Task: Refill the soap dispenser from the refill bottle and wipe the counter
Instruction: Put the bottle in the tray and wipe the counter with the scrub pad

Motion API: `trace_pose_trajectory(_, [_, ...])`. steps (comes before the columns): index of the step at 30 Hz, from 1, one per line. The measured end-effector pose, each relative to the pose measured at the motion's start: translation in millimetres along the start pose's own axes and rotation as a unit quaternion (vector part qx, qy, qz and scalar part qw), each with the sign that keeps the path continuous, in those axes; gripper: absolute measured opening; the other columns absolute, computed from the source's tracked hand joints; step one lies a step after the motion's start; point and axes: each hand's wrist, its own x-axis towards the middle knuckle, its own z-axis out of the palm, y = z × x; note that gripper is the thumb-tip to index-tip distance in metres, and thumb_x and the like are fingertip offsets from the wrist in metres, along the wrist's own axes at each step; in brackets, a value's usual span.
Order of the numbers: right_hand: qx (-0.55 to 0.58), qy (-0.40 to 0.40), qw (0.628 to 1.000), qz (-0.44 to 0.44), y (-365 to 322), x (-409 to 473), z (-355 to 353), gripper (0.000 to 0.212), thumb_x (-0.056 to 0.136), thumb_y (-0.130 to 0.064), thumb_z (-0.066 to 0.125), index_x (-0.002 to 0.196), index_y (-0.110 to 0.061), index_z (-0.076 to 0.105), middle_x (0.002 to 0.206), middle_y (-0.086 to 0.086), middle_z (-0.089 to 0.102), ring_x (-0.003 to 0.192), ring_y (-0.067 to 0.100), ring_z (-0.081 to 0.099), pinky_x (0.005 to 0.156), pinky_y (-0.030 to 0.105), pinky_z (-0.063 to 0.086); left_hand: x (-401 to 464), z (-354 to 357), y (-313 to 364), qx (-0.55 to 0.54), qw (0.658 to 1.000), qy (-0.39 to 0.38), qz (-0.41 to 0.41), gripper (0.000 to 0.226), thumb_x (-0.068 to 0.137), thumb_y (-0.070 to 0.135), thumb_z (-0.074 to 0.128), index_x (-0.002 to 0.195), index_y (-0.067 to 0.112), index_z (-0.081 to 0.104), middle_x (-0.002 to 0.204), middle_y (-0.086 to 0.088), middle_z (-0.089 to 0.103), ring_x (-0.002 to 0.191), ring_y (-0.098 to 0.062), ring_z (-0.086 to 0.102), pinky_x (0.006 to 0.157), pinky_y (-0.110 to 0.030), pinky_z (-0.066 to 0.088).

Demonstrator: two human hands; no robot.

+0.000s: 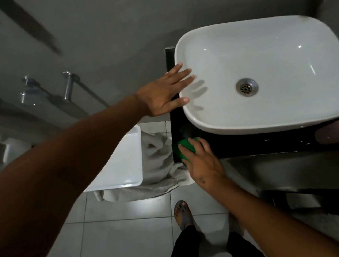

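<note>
Green cloth (186, 146) under right hand (203, 163), on counter (255, 143) corner

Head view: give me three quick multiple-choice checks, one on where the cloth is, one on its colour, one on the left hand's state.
1. Where is the cloth?
A. in the basin
B. on the black counter at its front left corner
C. on the floor tiles

2. What colour is the cloth?
A. green
B. yellow
C. white

3. How is the left hand?
A. gripping a bottle
B. clenched in a fist
C. open, fingers straight over the basin rim

Answers:
1 B: it lies on the counter under the right hand, in front of the basin.
2 A: green shows past the fingers.
3 C: the fingers are spread flat and hold nothing.
</note>
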Motion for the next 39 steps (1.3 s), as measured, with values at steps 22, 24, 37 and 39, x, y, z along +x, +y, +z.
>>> trace_pose_trajectory(22, [0.078,0.158,0.979,0.103,61.3,-34.7,-11.9,0.038,0.091,-0.032,0.071,0.128,-0.02,0.07,0.142,0.013,0.056,0.138,0.035,0.043,0.11,0.042,0.046,14.4,20.4,38.2,0.078,0.995,0.052,0.027,0.072,0.103,0.061,0.028,0.153,0.011,0.044,0.162,-0.019,0.037,0.157,-0.043,0.01,0.126,-0.06,0.012])
trace_pose_trajectory(24, [0.057,0.17,0.979,0.093,101.7,-53.6,-22.8,0.038,0.09,-0.028,0.073,0.127,-0.018,0.071,0.141,0.014,0.058,0.137,0.036,0.046,0.11,0.04,0.045,15.1,22.7,33.8,0.08,0.994,0.059,0.036,0.073,0.103,0.06,0.028,0.154,0.011,0.043,0.162,-0.019,0.036,0.157,-0.043,0.01,0.126,-0.059,0.012])
trace_pose_trajectory(37, [0.093,0.238,0.926,0.278,186.7,-80.1,-60.9,0.038,0.095,-0.03,0.065,0.132,-0.018,0.067,0.146,0.013,0.051,0.14,0.034,0.039,0.113,0.042,0.041,13.9,27.6,33.7,0.086,0.993,0.075,0.019,0.082,0.1,0.067,0.023,0.153,0.008,0.044,0.159,-0.022,0.041,0.156,-0.041,0.016,0.124,-0.06,0.015])
trace_pose_trajectory(39, [0.107,0.246,0.904,0.332,181.0,-71.2,-60.2,0.04,0.097,-0.03,0.062,0.134,-0.017,0.065,0.148,0.015,0.048,0.141,0.035,0.035,0.113,0.043,0.038,13.8,25.0,39.9,0.081,0.994,0.072,0.003,0.083,0.1,0.068,0.023,0.151,0.006,0.046,0.157,-0.025,0.042,0.154,-0.043,0.021,0.124,-0.059,0.016])
